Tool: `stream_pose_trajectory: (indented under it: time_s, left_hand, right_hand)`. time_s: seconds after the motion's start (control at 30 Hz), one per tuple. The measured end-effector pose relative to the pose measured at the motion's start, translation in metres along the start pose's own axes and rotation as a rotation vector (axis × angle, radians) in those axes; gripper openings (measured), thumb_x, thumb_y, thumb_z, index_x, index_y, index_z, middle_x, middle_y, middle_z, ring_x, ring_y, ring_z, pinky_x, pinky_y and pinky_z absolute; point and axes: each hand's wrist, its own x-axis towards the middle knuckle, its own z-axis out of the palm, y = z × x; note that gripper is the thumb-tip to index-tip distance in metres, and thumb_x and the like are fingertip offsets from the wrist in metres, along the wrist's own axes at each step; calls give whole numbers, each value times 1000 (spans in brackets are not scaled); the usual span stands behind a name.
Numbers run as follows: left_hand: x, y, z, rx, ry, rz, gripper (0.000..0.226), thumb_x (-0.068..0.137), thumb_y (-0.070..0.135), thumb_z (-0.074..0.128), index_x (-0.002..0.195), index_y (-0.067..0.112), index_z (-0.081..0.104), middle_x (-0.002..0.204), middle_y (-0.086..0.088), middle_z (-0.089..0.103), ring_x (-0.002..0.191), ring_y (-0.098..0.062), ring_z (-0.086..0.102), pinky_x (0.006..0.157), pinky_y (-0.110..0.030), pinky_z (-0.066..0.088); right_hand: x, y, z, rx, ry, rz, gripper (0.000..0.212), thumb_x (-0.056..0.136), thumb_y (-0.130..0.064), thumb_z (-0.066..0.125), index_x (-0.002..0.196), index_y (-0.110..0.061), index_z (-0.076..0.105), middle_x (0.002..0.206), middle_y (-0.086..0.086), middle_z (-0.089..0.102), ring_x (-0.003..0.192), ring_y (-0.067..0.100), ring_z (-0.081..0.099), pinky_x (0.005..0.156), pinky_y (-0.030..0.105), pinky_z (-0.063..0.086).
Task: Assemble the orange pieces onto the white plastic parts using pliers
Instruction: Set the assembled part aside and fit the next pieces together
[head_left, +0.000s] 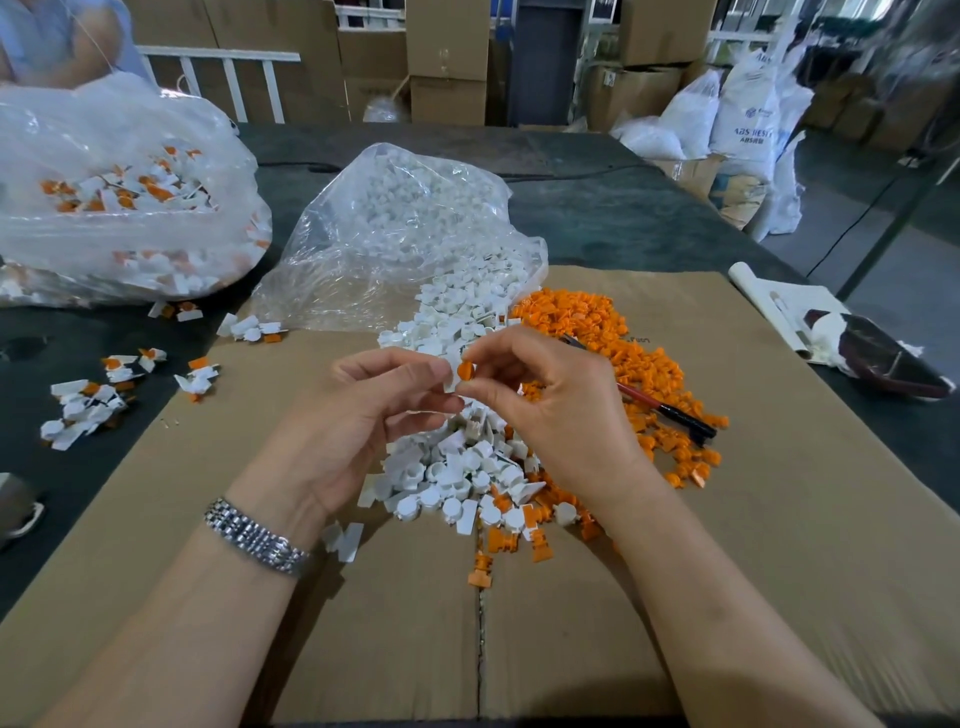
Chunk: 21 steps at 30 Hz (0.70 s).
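My left hand (374, 410) pinches a small white plastic part (451, 376) above the middle of the cardboard. My right hand (540, 400) pinches an orange piece (465, 370) and holds it against that white part. Below both hands lies a heap of loose white parts (457, 467). A heap of orange pieces (613, 338) spreads to the right. Red-and-black-handled pliers (660, 402) lie on the orange heap, untouched by either hand.
A flattened cardboard sheet (779, 519) covers the dark table (623, 218). A clear bag of white parts (405, 228) lies behind the heaps, and a bag of assembled pieces (119, 192) at far left. Assembled pieces (88, 405) are scattered left. A dark dish with white paper (878, 358) sits right.
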Motion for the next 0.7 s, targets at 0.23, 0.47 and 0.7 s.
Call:
stream_pose_trajectory:
  time_s: [0.23,0.47,0.7]
  left_hand:
    - [0,-2,1,47,-14,44,5,74,15,81,77,13,78,82,-15,74,69,-22,74,61,-23,58]
    - [2,-1,-3,26,-46,9,13,70,16,84,80,9,80,84,-17,76,67,-21,74,61,-21,59]
    - [2,-1,-2,26,-52,11,17,66,16,88,78,10,78,81,-17,75,68,-22,74,63,-22,59]
  right_hand:
    - [1,-2,1,-2,-26,13,16,87,-12,79,103,-12,73,86,-4,71,83,11,67,78,21,55]
    - [-1,-3,0,2,-50,15,16,88,-13,78,103,-14,74,86,-7,70,85,10,67,78,20,55]
    - [-1,-4,0,-5,-58,37,17,89,-14,77,105,-13,73,87,-5,70,84,10,67,79,23,55]
